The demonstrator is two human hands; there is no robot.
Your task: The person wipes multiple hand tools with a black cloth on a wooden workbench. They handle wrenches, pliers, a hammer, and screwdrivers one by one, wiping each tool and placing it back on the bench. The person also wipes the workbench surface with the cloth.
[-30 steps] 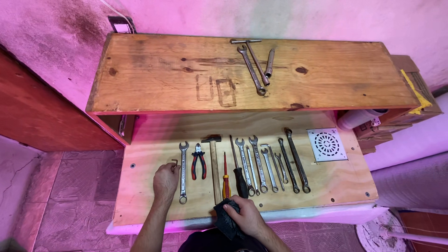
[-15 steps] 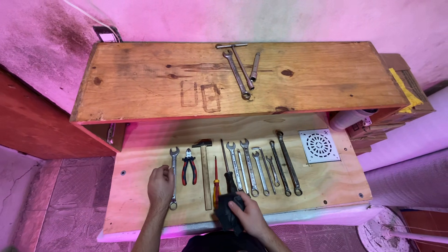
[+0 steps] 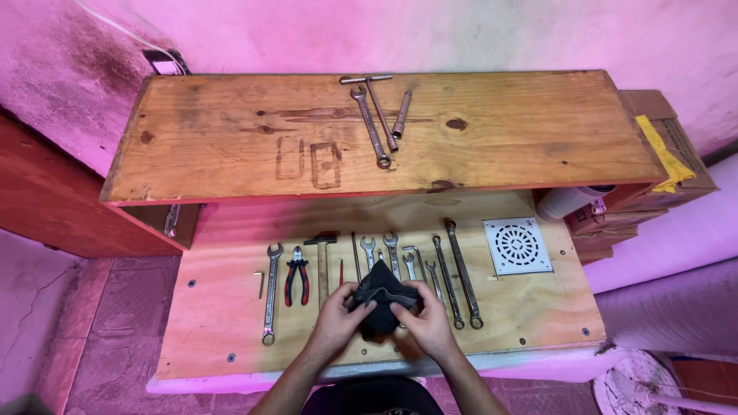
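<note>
Nearest, both hands meeting over the front edge of a low plywood board: left hand and right hand, fingers of each curled and clamped on a crumpled black cloth held between them, just above the row of tools. Under and behind the cloth, a line of tools flat on the board: a small hex key at far left, then a long combination wrench, red-handled pliers, a hammer, a thin red-handled screwdriver, partly hidden by the left hand, then several more wrenches side by side, longest wrench at the right end. Further right on the same board, well apart from the hands, a square white drain grate. Beyond, higher up, a wide wooden shelf bearing a T-handle wrench, a wrench and a short socket bar, close together near the back. At the far right, cardboard boxes with yellow tape; behind all, a pink wall.
</note>
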